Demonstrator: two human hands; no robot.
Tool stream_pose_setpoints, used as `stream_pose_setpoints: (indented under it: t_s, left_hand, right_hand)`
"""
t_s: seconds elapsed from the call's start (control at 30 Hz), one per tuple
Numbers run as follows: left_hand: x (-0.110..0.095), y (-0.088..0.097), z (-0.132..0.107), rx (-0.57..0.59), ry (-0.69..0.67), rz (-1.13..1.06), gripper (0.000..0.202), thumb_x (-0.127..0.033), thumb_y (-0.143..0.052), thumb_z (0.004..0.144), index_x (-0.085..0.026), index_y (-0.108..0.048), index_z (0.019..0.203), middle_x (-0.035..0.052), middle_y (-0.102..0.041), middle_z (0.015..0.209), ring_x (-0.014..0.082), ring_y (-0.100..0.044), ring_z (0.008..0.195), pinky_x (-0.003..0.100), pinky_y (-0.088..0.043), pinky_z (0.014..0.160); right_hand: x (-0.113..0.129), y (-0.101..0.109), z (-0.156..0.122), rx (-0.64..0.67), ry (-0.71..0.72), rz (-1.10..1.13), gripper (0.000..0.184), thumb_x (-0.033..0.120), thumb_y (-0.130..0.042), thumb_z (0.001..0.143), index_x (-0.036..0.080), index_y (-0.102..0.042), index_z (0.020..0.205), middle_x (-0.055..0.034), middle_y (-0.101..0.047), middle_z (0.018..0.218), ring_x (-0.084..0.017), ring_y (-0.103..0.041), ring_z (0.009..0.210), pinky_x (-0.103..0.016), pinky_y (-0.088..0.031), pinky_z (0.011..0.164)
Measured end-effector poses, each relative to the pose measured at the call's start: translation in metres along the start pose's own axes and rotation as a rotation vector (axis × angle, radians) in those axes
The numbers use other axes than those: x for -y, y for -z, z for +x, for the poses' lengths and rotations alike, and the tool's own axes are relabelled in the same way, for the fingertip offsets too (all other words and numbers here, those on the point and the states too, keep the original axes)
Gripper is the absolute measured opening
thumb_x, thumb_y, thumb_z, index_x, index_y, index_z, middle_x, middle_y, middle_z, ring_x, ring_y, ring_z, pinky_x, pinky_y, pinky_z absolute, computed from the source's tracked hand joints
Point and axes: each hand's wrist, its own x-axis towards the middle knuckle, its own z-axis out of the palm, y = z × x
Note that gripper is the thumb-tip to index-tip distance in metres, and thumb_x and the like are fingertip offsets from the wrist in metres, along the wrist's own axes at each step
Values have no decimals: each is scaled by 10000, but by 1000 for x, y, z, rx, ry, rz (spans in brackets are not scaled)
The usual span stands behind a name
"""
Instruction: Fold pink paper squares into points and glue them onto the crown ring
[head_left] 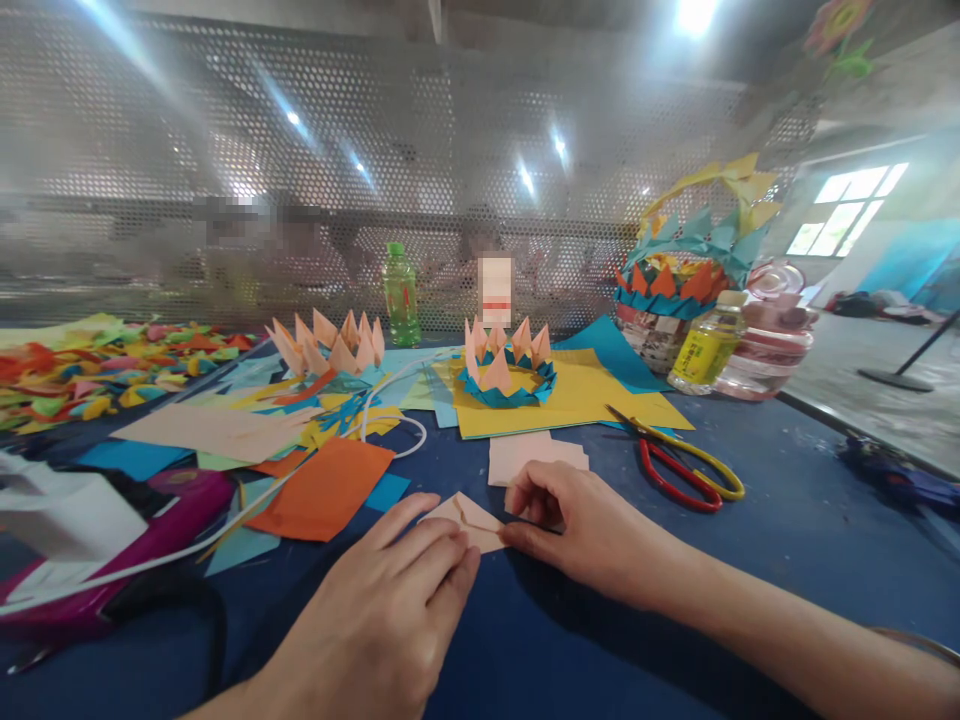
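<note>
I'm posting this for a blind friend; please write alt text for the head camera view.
A left hand and a right hand touch a folded pale pink paper on a blue table. Beyond sits a blue paper ring with pink points; scissors lie right, an orange sheet left.

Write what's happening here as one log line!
left hand: on folded pink paper | right hand: touching paper's right corner | scissors: on table, unheld

From the folded paper on the tabletop, scissors lie at two o'clock, a loose sheet at nine, a paper ring on stacked sheets at twelve, a bottle at eleven.
</note>
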Motion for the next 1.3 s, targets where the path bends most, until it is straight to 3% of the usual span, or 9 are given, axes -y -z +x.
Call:
stream_pose_setpoints:
  t_s: [0.27,0.43,0.6,1.07,1.2,1.3]
  left_hand:
    - [-9,7,1,-68,82,16,416,20,-366,736,-175,-696,898,24,-708,855,172,-631,887,352,-403,1030]
    - [-5,7,3,-131,18,-42,391,5,-360,765,-184,-698,819,12,-648,707,155,-605,713,352,-445,987]
    - [-9,10,3,-97,110,-65,417,39,-333,786,-175,-690,765,17,-634,696,154,-605,733,391,-427,1020]
    - [-14,10,-1,-61,73,77,430,28,-318,817,-155,-706,832,44,-663,740,176,-606,760,411,-406,1026]
    - [-12,9,0,-45,60,65,430,10,-317,831,-152,-713,878,42,-669,774,171,-604,770,399,-368,1042]
    - [-9,8,0,-82,31,40,407,-7,-328,844,-146,-711,853,44,-670,774,164,-610,761,381,-356,1032]
  right_hand:
    - [-2,0,0,7,8,12,92,245,-645,763,196,-588,815,30,-581,691,-116,-513,662,-234,-349,597]
    - [0,1,-1,40,-19,55,83,212,-641,766,190,-584,822,32,-577,680,-110,-512,643,-226,-355,584]
    - [1,4,-1,47,-21,76,88,159,-632,760,186,-579,825,34,-578,675,-108,-505,636,-223,-367,596]
    - [-6,8,1,116,83,52,139,86,-562,790,173,-595,893,26,-568,711,-103,-518,646,-219,-397,604]
    - [-3,9,5,59,203,40,146,90,-494,866,174,-591,936,-24,-618,881,-130,-563,806,-245,-450,730]
    - [0,6,9,9,419,-111,348,-8,-426,842,179,-594,1082,-74,-590,1059,-165,-534,1000,-297,-434,883]
